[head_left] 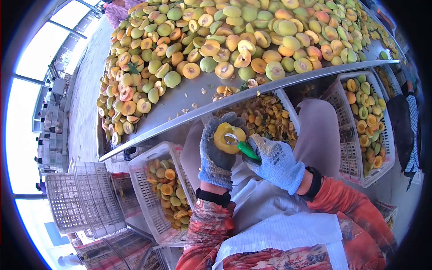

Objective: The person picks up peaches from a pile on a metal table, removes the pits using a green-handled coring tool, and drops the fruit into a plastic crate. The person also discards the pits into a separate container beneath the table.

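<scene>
My left hand point(220, 148), in a blue and grey work glove, is closed around a yellow peach half point(228, 137) with its cut face turned up. My right hand point(275, 162), gloved alike, grips the green handle point(247, 150) of a pitting tool. The tool's curved metal loop point(231, 136) rests at the middle of the cut face. Both hands are above my lap, just in front of the metal table point(198, 92). Heaped across that table are halved peaches point(191, 70), many with the stone side showing.
Below the table edge, a bin point(288, 108) holds peach scraps and stones point(263, 114). White crates of peach halves stand to my left point(155, 198) and right point(344, 153). Stacked crates point(81, 202) are at far left. Another person's sleeve point(119, 13) shows beyond the table.
</scene>
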Motion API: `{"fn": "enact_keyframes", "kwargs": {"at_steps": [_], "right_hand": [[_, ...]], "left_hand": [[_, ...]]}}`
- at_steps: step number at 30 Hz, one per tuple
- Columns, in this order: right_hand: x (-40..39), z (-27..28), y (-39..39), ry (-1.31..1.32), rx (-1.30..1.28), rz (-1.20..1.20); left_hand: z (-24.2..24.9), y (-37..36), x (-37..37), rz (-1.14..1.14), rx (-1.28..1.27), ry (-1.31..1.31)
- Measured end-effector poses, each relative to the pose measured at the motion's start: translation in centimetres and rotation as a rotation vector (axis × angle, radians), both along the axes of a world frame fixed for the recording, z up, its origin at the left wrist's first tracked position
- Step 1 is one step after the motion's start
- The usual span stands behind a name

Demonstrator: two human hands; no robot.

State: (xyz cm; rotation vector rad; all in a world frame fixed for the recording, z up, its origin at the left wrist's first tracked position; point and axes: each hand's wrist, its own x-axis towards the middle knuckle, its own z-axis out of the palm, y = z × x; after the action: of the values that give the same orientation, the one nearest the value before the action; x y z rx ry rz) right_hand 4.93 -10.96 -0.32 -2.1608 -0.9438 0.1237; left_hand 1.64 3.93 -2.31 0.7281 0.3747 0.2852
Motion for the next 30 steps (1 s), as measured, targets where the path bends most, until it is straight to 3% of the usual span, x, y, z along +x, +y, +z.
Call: {"fn": "enact_keyframes", "kwargs": {"at_steps": [4,7,9,13,15,16,17,18,19,20,21,22,23,25,27,30], "right_hand": [[-0.6,-0.8,-0.2,-0.047,-0.096,0.081],[-1.0,-1.0,-0.2,-0.089,-0.081,0.109],[-1.3,-0.6,-0.2,-0.230,-0.132,0.141],[-2.1,-0.7,-0.1,-0.151,-0.054,0.203],[-2.2,-0.3,0.1,0.166,0.000,0.210],[-1.5,-0.6,0.6,0.411,0.213,0.248],[-0.8,-0.3,0.4,0.413,0.221,0.247],[0.2,0.4,-0.1,0.823,0.286,0.304],[1.1,0.9,-0.5,1.234,0.346,0.360],[1.7,0.4,-0.8,1.300,0.562,0.328],[2.6,-0.2,-1.2,1.297,0.580,0.328],[3.7,-0.7,-1.7,0.779,0.246,0.211],[4.5,-1.5,-2.2,0.258,-0.078,0.076],[5.1,-2.6,-2.6,0.173,-0.041,-0.007],[5.4,-3.0,-2.5,0.354,0.020,-0.098],[5.6,-4.1,-2.5,0.392,0.089,-0.060]], "left_hand": [[0.2,0.0,-0.3,-0.003,0.020,-0.072],[0.3,0.0,-0.1,0.017,-0.194,0.037],[0.2,-0.3,0.0,0.113,-0.047,0.069],[1.1,-0.9,-0.6,0.171,0.003,0.125],[2.4,-0.8,-1.0,0.088,-0.119,0.101],[2.3,-0.4,-1.2,0.087,-0.116,0.105],[2.3,0.3,-1.3,0.127,-0.107,0.088],[2.6,1.1,-1.4,0.165,-0.095,0.067],[3.2,2.2,-2.5,0.244,0.125,0.088],[3.6,4.0,-4.3,0.220,0.108,0.095],[3.0,6.2,-6.6,0.246,0.330,0.178],[1.8,8.1,-8.3,0.357,0.793,0.336],[1.2,11.0,-10.3,0.325,0.949,0.606],[2.1,12.8,-11.1,0.235,1.394,0.797],[2.0,13.7,-8.8,0.373,1.180,0.553],[4.6,12.0,0.8,0.208,1.019,0.764]]}}
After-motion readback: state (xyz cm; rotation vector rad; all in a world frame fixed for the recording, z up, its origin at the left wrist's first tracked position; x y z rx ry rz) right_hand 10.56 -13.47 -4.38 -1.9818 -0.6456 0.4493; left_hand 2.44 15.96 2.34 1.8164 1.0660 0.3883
